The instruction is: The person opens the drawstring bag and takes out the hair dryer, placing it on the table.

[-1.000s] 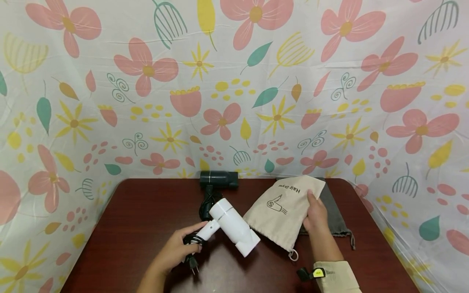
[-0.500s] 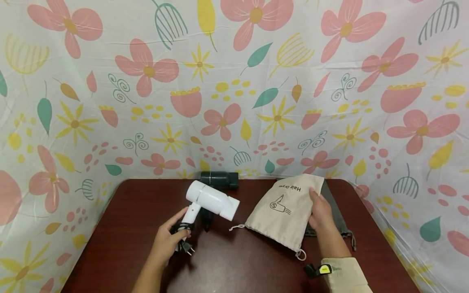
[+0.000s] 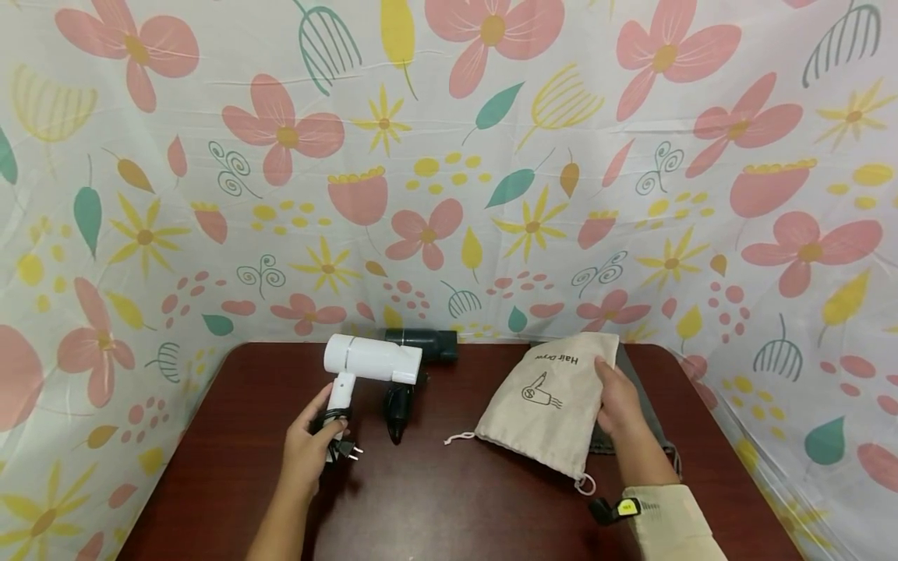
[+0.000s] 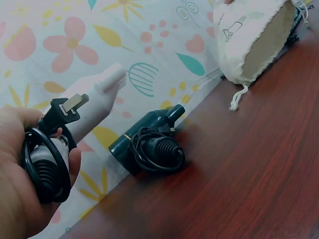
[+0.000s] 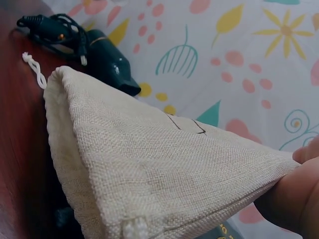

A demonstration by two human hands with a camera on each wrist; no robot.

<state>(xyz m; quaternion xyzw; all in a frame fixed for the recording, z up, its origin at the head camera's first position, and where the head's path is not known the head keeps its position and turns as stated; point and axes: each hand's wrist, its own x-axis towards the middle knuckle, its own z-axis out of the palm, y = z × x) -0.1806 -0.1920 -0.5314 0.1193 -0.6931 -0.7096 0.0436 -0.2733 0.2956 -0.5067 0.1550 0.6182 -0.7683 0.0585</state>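
A white hair dryer (image 3: 372, 358) is held up over the table, with my left hand (image 3: 306, 448) gripping its handle. Its black cord (image 4: 65, 164) is coiled around the handle, and the two-pin plug (image 4: 64, 112) sticks out beside the fingers. My right hand (image 3: 620, 401) pinches a cream drawstring bag (image 3: 547, 397) by the side near its closed end. "Hair Dryer" lettering and a dryer drawing mark the bag's face. Its mouth hangs toward me, gaping in the left wrist view, with loops of drawstring at both corners. Most of the right thumb's grip shows in the right wrist view.
Behind the white dryer, a dark green hair dryer (image 3: 428, 344) lies at the table's back edge, its cord wound on its handle. A dark grey drawstring bag (image 3: 638, 397) lies beneath the cream one. A floral curtain (image 3: 449, 171) surrounds the brown table (image 3: 435, 506).
My left hand has carried the white hair dryer left and away from the cream bag, turning its barrel nearly level. The right hand and bag have shifted slightly right.
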